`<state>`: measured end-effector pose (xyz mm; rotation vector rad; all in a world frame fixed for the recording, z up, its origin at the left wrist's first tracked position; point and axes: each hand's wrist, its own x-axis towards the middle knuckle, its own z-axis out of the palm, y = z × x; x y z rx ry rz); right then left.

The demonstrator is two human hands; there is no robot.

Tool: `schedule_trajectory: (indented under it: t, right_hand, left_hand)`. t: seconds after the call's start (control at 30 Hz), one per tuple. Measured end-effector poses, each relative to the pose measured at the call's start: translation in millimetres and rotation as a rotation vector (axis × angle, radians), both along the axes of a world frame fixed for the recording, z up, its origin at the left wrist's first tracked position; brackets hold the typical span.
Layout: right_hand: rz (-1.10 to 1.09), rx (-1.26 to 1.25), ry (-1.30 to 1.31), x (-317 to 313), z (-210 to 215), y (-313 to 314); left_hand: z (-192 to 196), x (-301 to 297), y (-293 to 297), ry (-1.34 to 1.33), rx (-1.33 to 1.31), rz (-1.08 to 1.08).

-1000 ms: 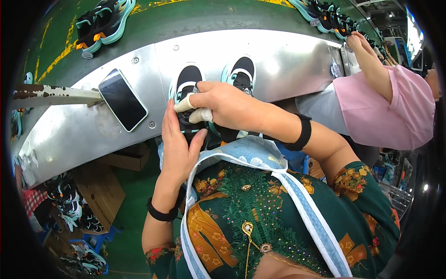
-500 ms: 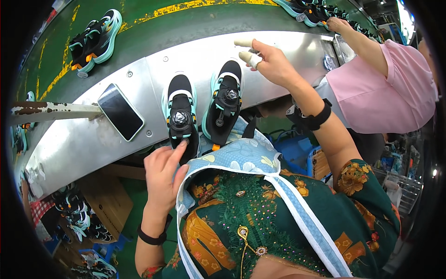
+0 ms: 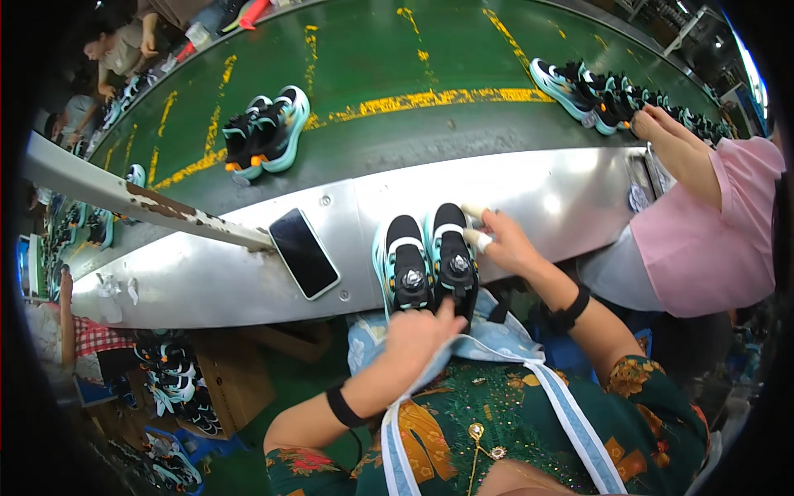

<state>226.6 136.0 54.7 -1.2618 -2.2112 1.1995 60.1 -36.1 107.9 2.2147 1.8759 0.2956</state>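
Pair of shoes: two black-and-teal sneakers (image 3: 432, 260) sit side by side on the metal ledge (image 3: 207, 281), heels at the near edge, toes pointing up toward the belt, each with a round dial on top.
Left hand: the left hand (image 3: 420, 335) comes in from below at the heels; its fingertips (image 3: 447, 307) touch the back of the right-hand shoe, fingers bent loosely, nothing clasped in it.
Right hand: the right hand (image 3: 503, 241) is at the toe end of the right-hand shoe, taped fingers (image 3: 477, 240) pressed against its teal sole edge; whether they truly grip it cannot be told from this angle.
Phone: a dark phone (image 3: 303, 252) lies flat on the ledge just left of the shoes, apart from them.
Belt: the green conveyor belt (image 3: 372, 58) runs beyond the ledge, carrying another pair (image 3: 266, 132) further left and a row of shoes (image 3: 595, 87) on the far right.
Co-worker: a person in a pink top (image 3: 719, 240) stands on the right, one hand (image 3: 653, 124) reaching to that row.
Below the ledge: more shoes (image 3: 169, 388) are piled low on the left.
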Motion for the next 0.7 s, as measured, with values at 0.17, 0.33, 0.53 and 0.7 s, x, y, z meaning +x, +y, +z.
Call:
schedule_trajectory:
  t: [0.17,0.33,0.53,0.7]
  right_hand:
    - [-0.042,0.014,0.083,23,39,1]
    - [-0.032,0.034,0.091,54,80,26]
    - [-0.012,0.357,0.087,83,75,26]
    - [-0.024,0.405,0.166,100,87,33]
  left_hand:
    - [24,16,28,-0.131,0.163,-0.032]
    - [69,-18,117,0.013,0.218,-0.090]
    - [121,-87,240,0.007,0.244,0.206]
    - [154,-67,268,-0.023,0.474,0.207]
